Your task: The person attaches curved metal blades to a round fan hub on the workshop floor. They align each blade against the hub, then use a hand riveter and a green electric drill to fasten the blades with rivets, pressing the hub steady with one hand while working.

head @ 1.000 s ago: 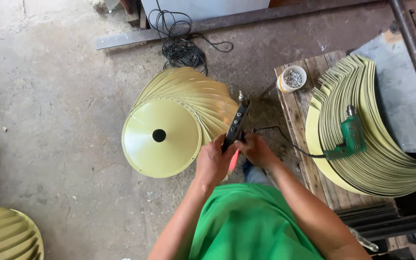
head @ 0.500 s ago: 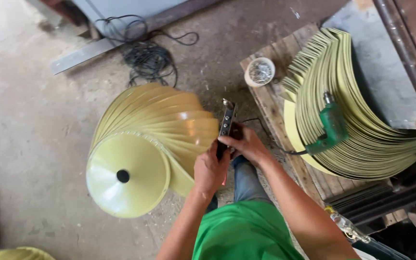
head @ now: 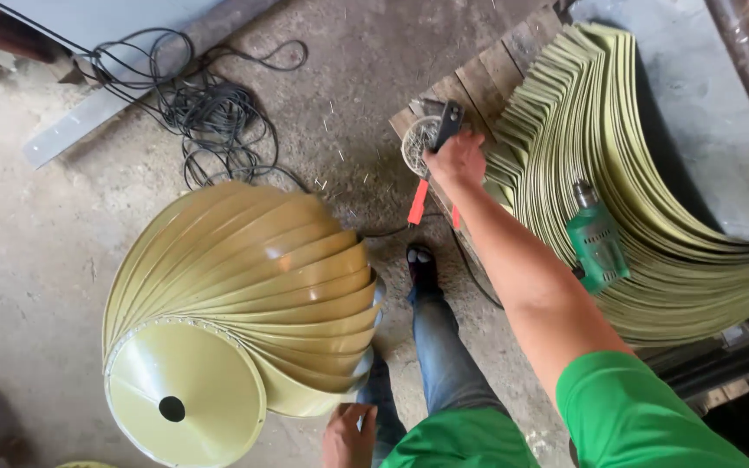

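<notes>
overhead view of a workshop floor. at far left, a tangle of black cable (head: 210, 108) lies on the concrete beside a flat metal bar (head: 71, 130). below it, a pale yellow-green ribbed lamp shade (head: 244, 295) made of overlapping curved strips lies on its side, its round end cap (head: 185, 390) with a small dark hole facing the camera. at the bottom edge, the left hand (head: 348, 436) sits low just beside the shade; its fingers are cut off by the frame, so i cannot tell its grip. a leg in blue jeans and a black shoe (head: 422, 264) stand in the middle. the right hand (head: 455, 160), arm stretched out, is wrapped around a hand riveter (head: 435, 156) with red handles, held over a small round tin (head: 418, 143) on a wooden pallet (head: 478, 78). at right, a green power drill (head: 595, 238) rests on a large stack of curved yellow-green strips (head: 643, 173).
</notes>
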